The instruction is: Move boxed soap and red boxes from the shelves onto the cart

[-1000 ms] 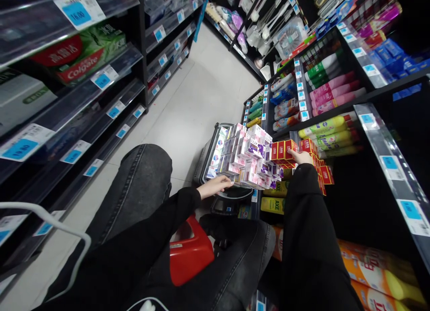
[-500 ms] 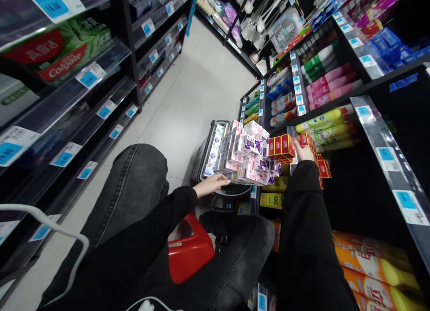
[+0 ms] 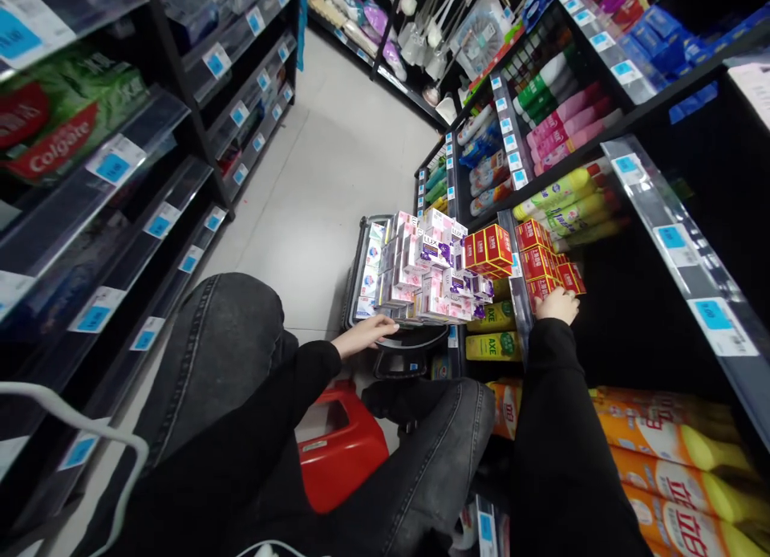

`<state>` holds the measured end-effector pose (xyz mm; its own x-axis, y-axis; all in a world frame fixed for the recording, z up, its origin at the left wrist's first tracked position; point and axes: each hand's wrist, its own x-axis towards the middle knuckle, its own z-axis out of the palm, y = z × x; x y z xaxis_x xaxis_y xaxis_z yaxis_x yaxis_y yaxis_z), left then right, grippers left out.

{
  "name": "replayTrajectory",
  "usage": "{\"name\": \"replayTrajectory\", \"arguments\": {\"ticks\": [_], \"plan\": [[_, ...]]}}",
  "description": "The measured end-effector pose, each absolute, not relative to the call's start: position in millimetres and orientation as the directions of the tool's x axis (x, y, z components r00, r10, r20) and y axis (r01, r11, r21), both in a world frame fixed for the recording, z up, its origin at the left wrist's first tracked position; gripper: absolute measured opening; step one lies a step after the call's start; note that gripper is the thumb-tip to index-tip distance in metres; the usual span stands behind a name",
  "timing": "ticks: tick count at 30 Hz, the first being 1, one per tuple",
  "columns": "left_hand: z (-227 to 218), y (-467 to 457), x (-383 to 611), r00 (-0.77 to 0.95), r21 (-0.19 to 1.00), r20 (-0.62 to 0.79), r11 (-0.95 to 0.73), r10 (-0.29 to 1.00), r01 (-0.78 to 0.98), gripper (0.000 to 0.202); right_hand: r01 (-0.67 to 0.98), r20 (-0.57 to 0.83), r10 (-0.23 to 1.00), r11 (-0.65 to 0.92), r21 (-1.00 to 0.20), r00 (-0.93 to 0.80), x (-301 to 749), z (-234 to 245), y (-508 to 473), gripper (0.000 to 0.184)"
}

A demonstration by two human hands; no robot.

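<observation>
A grey basket on the floor holds a tall pile of white, pink and purple soap boxes. A few red boxes sit on the pile's right side. My left hand lies at the pile's near bottom edge by the basket rim, fingers stretched out. My right hand is inside the shelf on the right, at the bottom of a stack of red boxes, its fingers curled on the lowest one.
I sit on a red stool in a narrow aisle. Black shelving with blue price tags runs along the left. Yellow bottles and orange bottles fill the low right shelves. Tiled floor stretches ahead.
My right hand left the red boxes on top of the basket pile and dropped to the foot of the red stack in the shelf. The left hand stayed put.
</observation>
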<state>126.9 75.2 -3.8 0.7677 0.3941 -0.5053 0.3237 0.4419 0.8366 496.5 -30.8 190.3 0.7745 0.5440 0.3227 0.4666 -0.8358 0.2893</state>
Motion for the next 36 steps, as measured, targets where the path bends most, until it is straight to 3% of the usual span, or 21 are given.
{"name": "replayTrajectory", "arguments": {"ticks": [4, 7, 9, 11, 13, 15, 18, 20, 22, 24, 26, 28, 31, 36], "plan": [[-5, 75, 125, 0.742, 0.82, -0.548, 0.422, 0.386, 0.386, 0.067, 0.449, 0.272, 0.48, -0.877, 0.169, 0.834, 503, 200, -35, 0.054], [-4, 76, 123, 0.729, 0.814, -0.564, 0.407, 0.388, 0.414, 0.072, 0.533, 0.373, 0.507, -0.845, 0.038, 0.777, 498, 214, -52, 0.046], [-5, 77, 122, 0.726, 0.813, -0.568, 0.403, 0.387, 0.421, 0.077, 0.665, 0.428, 0.551, -0.725, -0.18, 0.716, 484, 219, -70, 0.047], [-6, 77, 122, 0.729, 0.812, -0.568, 0.402, 0.382, 0.423, 0.08, 0.747, 0.391, 0.648, -0.468, -0.472, 0.654, 463, 219, -89, 0.051], [-8, 77, 123, 0.733, 0.815, -0.565, 0.397, 0.379, 0.423, 0.08, 0.67, 0.315, 0.759, -0.207, -0.713, 0.569, 439, 213, -102, 0.056], [-13, 78, 125, 0.732, 0.814, -0.567, 0.394, 0.377, 0.427, 0.08, 0.56, 0.295, 0.815, -0.044, -0.827, 0.499, 416, 202, -107, 0.058], [-24, 78, 128, 0.713, 0.799, -0.59, 0.404, 0.378, 0.446, 0.085, 0.438, 0.27, 0.823, 0.028, -0.898, 0.5, 383, 190, -105, 0.065], [-32, 79, 129, 0.7, 0.792, -0.601, 0.406, 0.385, 0.456, 0.087, 0.236, 0.173, 0.82, 0.048, -0.971, 0.546, 358, 191, -102, 0.062], [-37, 80, 129, 0.702, 0.796, -0.596, 0.402, 0.39, 0.452, 0.085, -0.108, 0.077, 0.819, 0.167, -0.98, 0.568, 327, 200, -99, 0.05], [-40, 81, 128, 0.706, 0.802, -0.588, 0.397, 0.395, 0.446, 0.082, -0.439, 0.02, 0.823, 0.323, -0.838, 0.568, 297, 215, -94, 0.035], [-41, 81, 127, 0.706, 0.807, -0.583, 0.39, 0.403, 0.444, 0.082, -0.622, -0.046, 0.817, 0.399, -0.673, 0.575, 274, 229, -88, 0.037], [-42, 81, 127, 0.703, 0.807, -0.583, 0.387, 0.406, 0.446, 0.082, -0.689, -0.137, 0.792, 0.416, -0.593, 0.595, 263, 238, -79, 0.046], [-43, 80, 129, 0.699, 0.803, -0.589, 0.389, 0.405, 0.452, 0.082, -0.709, -0.234, 0.732, 0.445, -0.547, 0.64, 264, 240, -67, 0.038], [-36, 80, 128, 0.699, 0.8, -0.595, 0.377, 0.398, 0.466, 0.082, -0.602, -0.156, 0.678, 0.494, -0.627, 0.718, 266, 236, -60, 0.023]]}}
